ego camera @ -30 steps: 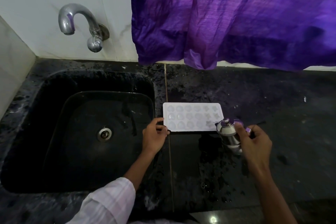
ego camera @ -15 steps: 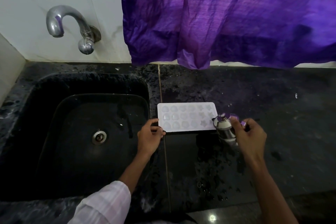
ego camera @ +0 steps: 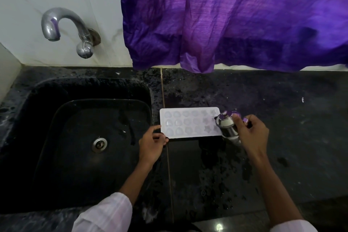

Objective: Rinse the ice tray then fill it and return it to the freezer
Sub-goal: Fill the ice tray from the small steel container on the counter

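Note:
A white ice tray (ego camera: pixel 188 122) with shaped cavities lies flat on the black counter just right of the sink. My left hand (ego camera: pixel 151 143) pinches its near left corner between thumb and fingers. My right hand (ego camera: pixel 251 133) grips a small steel pot (ego camera: pixel 226 126) with a knobbed lid, tilted over the tray's right end, its spout above the right cavities. I cannot tell whether water is flowing.
The black sink (ego camera: pixel 84 88) with its drain (ego camera: pixel 99 144) lies at the left, under a chrome tap (ego camera: pixel 66 24) on the white tiled wall. A purple curtain (ego camera: pixel 235 19) hangs over the counter's back. Water drops cover the wet counter (ego camera: pixel 282 156).
The pot has tipped a little further over the tray's right end. My left hand stays on the tray's corner. The view has drifted slightly.

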{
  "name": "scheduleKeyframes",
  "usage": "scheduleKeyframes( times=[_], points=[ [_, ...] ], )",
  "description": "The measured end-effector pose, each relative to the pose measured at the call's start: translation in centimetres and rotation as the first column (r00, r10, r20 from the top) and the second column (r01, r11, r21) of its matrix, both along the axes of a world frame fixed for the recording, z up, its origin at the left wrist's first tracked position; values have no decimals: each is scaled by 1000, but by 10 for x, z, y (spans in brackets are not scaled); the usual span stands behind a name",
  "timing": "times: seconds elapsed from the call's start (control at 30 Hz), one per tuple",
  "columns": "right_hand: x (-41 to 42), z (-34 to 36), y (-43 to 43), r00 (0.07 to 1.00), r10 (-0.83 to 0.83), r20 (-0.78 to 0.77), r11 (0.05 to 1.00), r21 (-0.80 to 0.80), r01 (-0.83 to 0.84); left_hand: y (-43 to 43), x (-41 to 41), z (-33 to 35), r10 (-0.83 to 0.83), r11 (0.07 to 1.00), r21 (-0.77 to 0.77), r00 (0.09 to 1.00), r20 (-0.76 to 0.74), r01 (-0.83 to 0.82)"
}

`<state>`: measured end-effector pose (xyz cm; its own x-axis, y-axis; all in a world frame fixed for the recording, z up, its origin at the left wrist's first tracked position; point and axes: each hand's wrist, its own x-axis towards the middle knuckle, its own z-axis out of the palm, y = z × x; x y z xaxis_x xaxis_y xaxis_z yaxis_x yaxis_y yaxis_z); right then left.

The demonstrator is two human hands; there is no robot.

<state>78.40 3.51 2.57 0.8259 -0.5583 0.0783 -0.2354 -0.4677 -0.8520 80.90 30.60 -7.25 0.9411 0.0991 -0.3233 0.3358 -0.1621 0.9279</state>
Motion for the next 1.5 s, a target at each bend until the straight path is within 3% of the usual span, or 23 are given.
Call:
scheduleKeyframes(
  times=[1.5],
  points=[
    [15,3,-25,997,-65,-42,998,-20,64,-2,-5,8,3,1000,-12,1000,-21,-3]
  ],
)
